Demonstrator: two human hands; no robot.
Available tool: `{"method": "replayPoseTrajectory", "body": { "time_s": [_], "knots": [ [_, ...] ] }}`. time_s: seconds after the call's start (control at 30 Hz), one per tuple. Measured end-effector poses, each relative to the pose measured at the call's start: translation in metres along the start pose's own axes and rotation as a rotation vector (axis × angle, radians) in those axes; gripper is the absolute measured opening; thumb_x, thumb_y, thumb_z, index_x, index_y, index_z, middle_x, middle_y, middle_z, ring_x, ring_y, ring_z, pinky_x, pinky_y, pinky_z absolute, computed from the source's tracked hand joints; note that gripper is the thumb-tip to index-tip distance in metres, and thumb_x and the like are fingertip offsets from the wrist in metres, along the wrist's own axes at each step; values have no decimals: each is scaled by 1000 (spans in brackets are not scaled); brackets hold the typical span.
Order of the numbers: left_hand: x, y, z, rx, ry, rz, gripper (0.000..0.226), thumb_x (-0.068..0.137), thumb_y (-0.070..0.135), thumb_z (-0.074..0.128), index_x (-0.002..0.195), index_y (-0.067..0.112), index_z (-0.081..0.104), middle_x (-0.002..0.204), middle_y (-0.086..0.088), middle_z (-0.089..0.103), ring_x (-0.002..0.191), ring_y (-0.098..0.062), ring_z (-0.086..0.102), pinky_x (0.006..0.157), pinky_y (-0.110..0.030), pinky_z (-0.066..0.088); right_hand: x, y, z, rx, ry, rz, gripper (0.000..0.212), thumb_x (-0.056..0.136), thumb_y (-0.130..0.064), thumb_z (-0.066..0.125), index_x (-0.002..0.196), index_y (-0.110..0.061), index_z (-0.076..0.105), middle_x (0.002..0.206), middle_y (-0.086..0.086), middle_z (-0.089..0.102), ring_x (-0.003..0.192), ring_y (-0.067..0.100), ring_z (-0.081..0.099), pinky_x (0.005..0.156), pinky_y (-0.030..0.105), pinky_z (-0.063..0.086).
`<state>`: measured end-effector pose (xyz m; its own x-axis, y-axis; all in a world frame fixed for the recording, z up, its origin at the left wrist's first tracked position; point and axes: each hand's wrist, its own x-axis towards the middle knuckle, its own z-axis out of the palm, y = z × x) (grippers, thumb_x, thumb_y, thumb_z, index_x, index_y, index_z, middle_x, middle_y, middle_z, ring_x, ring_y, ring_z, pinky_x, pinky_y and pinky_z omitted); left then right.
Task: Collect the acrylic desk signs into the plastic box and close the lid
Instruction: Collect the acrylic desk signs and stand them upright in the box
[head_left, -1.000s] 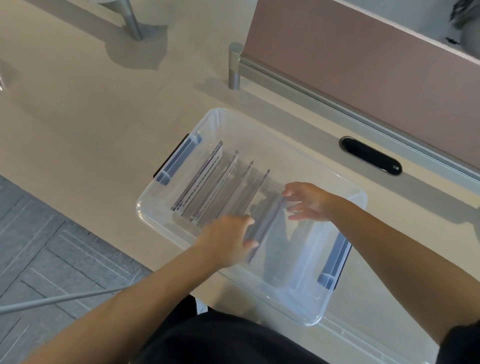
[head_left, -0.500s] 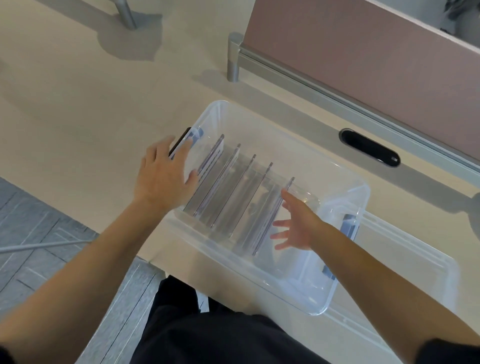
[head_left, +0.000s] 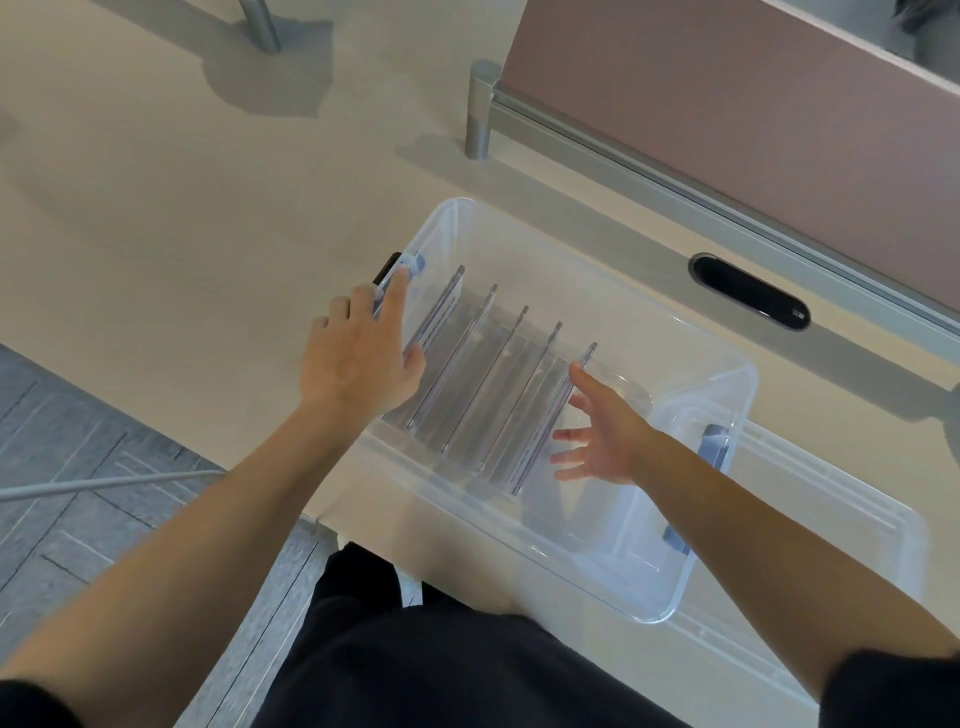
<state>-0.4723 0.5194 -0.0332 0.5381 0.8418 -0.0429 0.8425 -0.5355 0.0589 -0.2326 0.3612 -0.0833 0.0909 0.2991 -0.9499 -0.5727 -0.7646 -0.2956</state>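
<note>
A clear plastic box (head_left: 748, 384) with blue latches stands on the beige desk near its front edge. Inside it, several acrylic desk signs (head_left: 483, 374) stand upright in a row, side by side. My left hand (head_left: 358, 358) rests on the box's left end, fingers straight over the blue latch (head_left: 415, 262). My right hand (head_left: 597, 431) is inside the box with fingers spread, just right of the last sign and holding nothing. The clear lid (head_left: 852, 514) lies flat on the desk under and to the right of the box.
A brown partition panel (head_left: 727, 104) on a metal rail runs along the back right. A black cable slot (head_left: 748, 292) sits in the desk behind the box. Grey floor (head_left: 78, 441) lies beyond the desk's front edge at the left. Open desk surface stretches to the left.
My left hand left the signs and moved to the box's left end. My right hand dropped from the signs' top edges into the box. The lid came into view at right.
</note>
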Motion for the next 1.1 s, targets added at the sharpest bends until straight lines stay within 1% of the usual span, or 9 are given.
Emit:
{"method": "replayPoseTrajectory", "body": {
  "time_s": [0.07, 0.2, 0.33, 0.47, 0.67, 0.9, 1.1],
  "knots": [
    [0, -1, 0, 5, -5, 2, 80, 82, 42, 59, 148, 18, 21, 114, -13, 52, 88, -33, 52, 66, -40, 41, 1, 1, 1, 17, -3, 2, 95, 74, -71, 66, 151, -29, 31, 152, 24, 34, 131, 56, 39, 101, 64, 40],
    [1, -1, 1, -6, -13, -17, 80, 82, 42, 58, 149, 21, 19, 117, -11, 50, 90, -32, 50, 69, -40, 41, 5, 2, 5, 83, 12, -20, 96, 72, -68, 71, 149, -26, 34, 151, 25, 33, 130, 55, 41, 98, 61, 43],
    [1, -1, 2, -12, -9, -22, 81, 82, 43, 58, 149, 21, 18, 121, -11, 49, 93, -32, 50, 71, -40, 42, 7, 2, 5, 110, 13, -29, 94, 72, -65, 72, 149, -26, 35, 150, 25, 34, 129, 56, 42, 97, 62, 44],
    [1, 0, 2, -5, -2, -24, 80, 83, 43, 58, 149, 21, 18, 121, -10, 50, 94, -32, 51, 71, -40, 41, 8, 2, 5, 106, 12, -31, 94, 72, -66, 72, 149, -25, 34, 149, 25, 35, 128, 55, 43, 92, 61, 46],
    [1, -1, 2, -3, 6, -21, 80, 83, 43, 57, 149, 21, 18, 121, -11, 50, 94, -32, 51, 71, -40, 41, 8, 4, 5, 109, 6, -30, 97, 70, -68, 72, 149, -27, 33, 150, 23, 35, 127, 55, 44, 93, 64, 47],
    [1, 0, 2, -2, 6, -17, 80, 84, 43, 57, 149, 21, 17, 121, -11, 50, 95, -31, 51, 73, -40, 42, 8, 3, 5, 87, 6, -37, 100, 67, -70, 73, 149, -28, 33, 149, 22, 36, 126, 53, 45, 87, 63, 49],
    [1, -1, 3, 1, 9, -12, 79, 84, 43, 58, 149, 22, 17, 122, -12, 50, 95, -32, 51, 72, -40, 41, 8, 2, 5, 53, -1, -34, 99, 66, -72, 73, 147, -27, 37, 149, 21, 37, 125, 53, 46, 78, 60, 54]
  ]
}}
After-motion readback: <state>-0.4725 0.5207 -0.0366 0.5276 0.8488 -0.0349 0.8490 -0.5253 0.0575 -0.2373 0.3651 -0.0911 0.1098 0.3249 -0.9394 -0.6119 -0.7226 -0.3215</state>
